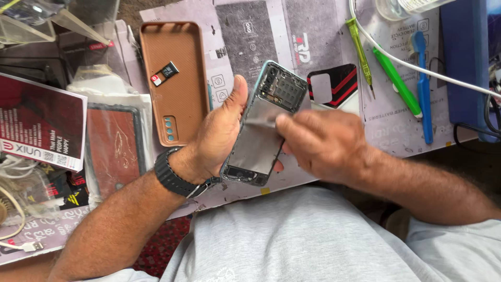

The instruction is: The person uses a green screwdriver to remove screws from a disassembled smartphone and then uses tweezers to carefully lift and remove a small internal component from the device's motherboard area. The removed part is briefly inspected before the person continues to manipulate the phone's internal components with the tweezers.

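**Opened phone held up while the inside is worked on**

Here, an opened phone (263,125) with its back cover removed is held above the tabletop (250,47), in front of the person's grey shirt. The left hand (222,133) is wrapped around the left edge of the phone, with the thumb raised along the side and the fingertips seen under the right edge; this grip is closed on the phone. A black watch strap (175,175) is worn on this wrist.

The right hand (321,143) is laid over the middle of the phone, with its fingers pressed together on the silvery plate. Whether something thin is pinched between these fingers cannot be told, because the picture is blurred there.

For this step to be done well, the phone should be kept steady by the left hand only at the frame edges, so that the exposed board near the camera end is not touched. Pressure from the right fingers is best applied flat and gently, since the plate may bend.

On the tabletop, a brown phone case (175,83) lies just beside the left hand, with a small card tray (164,73) inside it. A yellow-green screwdriver (361,55), a green tool (396,81) and a blue tool (424,86) lie well apart on the right, crossed by a white cable (417,67).
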